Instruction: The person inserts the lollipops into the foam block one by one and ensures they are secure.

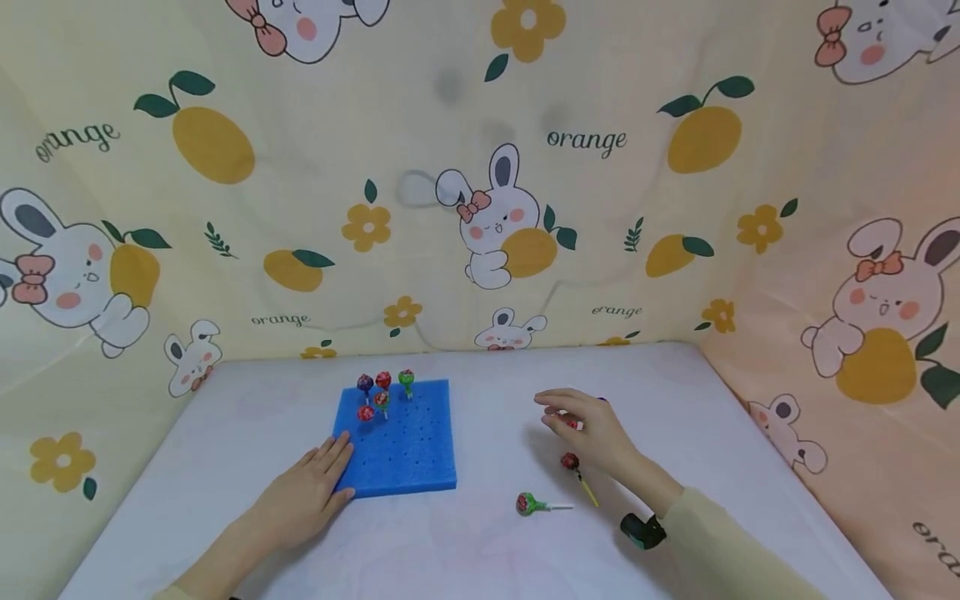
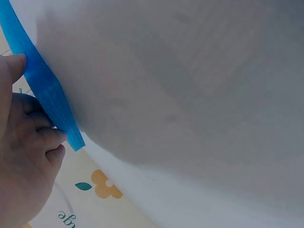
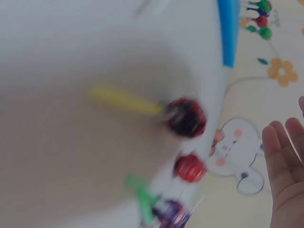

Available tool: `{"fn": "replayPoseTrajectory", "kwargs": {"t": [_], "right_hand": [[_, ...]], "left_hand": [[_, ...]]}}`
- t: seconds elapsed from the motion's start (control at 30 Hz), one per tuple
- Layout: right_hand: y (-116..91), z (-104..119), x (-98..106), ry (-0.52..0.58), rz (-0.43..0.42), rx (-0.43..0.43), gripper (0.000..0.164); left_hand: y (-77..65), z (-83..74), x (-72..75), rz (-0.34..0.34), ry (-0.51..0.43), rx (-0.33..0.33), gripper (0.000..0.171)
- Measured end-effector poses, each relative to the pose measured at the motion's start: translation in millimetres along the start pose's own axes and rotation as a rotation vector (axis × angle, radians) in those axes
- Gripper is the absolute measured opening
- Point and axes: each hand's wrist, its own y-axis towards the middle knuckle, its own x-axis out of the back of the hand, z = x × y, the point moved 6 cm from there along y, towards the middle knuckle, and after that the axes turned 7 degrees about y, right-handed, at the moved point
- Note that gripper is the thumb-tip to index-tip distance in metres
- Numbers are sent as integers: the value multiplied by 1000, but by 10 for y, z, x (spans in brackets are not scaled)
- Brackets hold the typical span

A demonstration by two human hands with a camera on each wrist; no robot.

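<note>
My left hand (image 1: 311, 483) rests along the left edge of a blue foam board (image 1: 405, 458), fingers straight on its near left corner. In the left wrist view, the thumb and fingertips touch the board's side (image 2: 45, 88). My right hand (image 1: 592, 429) hovers over the table's right half, fingers extended, holding nothing. Below it lies a dark red lollipop (image 1: 570, 461) with a yellow stick. The right wrist view also shows a red lollipop (image 3: 190, 167) and a purple lollipop (image 3: 171, 212) with a green stick, both partly hidden by the hand in the head view.
Several wrapped lollipops, including a green one (image 1: 407, 378), stand in the board's far left holes. Nearer me on the white table (image 1: 480, 550), a green-wrapped lollipop (image 1: 527, 503) lies with its white stick pointing right. A patterned cloth (image 1: 450, 250) rises behind the table.
</note>
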Motion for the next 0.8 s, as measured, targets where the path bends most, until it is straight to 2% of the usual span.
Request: {"fn": "replayPoseTrajectory", "kwargs": {"t": [0.23, 0.4, 0.57, 0.8], "right_hand": [[-212, -144, 139, -109, 73, -64, 35], [-326, -172, 175, -148, 175, -126, 32], [-397, -211, 131, -179, 288, -155, 29], [-456, -279, 57, -197, 334, -165, 23]], "left_hand": [[-5, 8, 0, 11, -9, 10, 68], [5, 11, -20, 24, -8, 15, 68], [13, 18, -18, 15, 4, 14, 68], [7, 15, -9, 20, -1, 19, 68]]}}
